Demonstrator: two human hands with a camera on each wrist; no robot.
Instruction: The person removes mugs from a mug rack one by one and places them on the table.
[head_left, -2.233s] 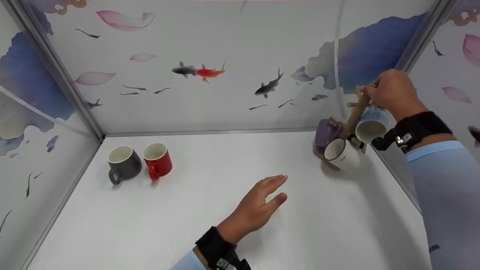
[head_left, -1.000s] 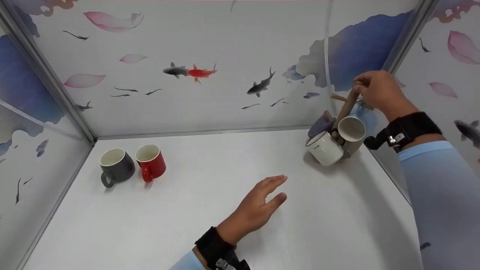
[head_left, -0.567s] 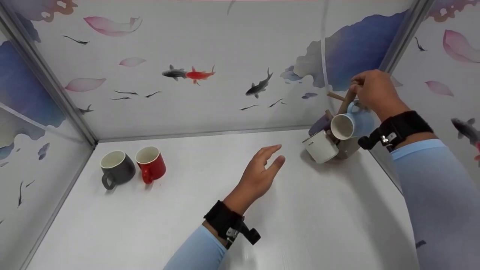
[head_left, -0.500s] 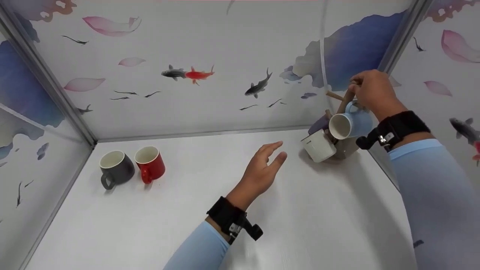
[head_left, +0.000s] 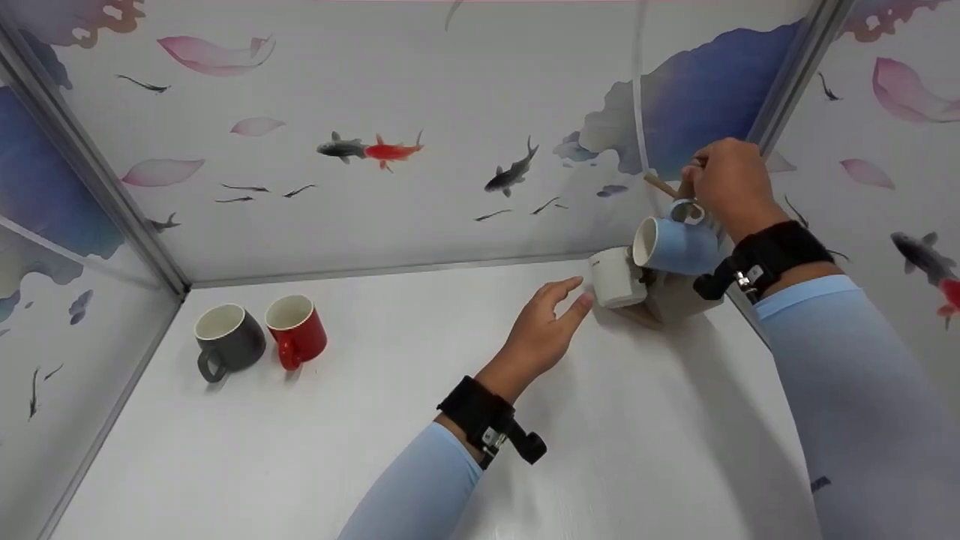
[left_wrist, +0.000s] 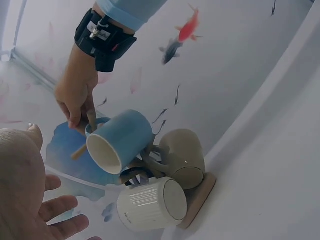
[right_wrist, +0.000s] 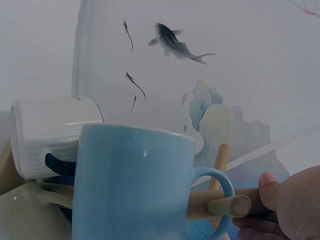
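In the head view, the right hand (head_left: 727,176) grips the top of the post of a brown wooden mug stand (head_left: 660,184), fingers and thumb clamped on it, near the far right corner of the flat white table (head_left: 247,465). On the stand, a glossy light-blue cylindrical mug (head_left: 681,246) lies sideways below that hand, with a ribbed white mug (head_left: 618,278) lower to its left and a beige mug (head_left: 679,294) beneath it. The left hand (head_left: 541,324) is just beside the white mug, its thumb apart from its fingers and holding nothing. Well apart, at the left, a dark-grey mug (head_left: 231,339) and a red cylindrical mug (head_left: 296,330) stand upright side by side, handles toward the viewer.

In the left wrist view, the left hand's fingers are spread, with a gap between them and the white mug. The white and beige mugs sit close to the stand's flat wooden base (left_wrist: 200,201); whether it touches the table, I cannot tell.

In the right wrist view, the thumb and fingers close round the post's end, and the light-blue mug's handle loops around a short peg next to them
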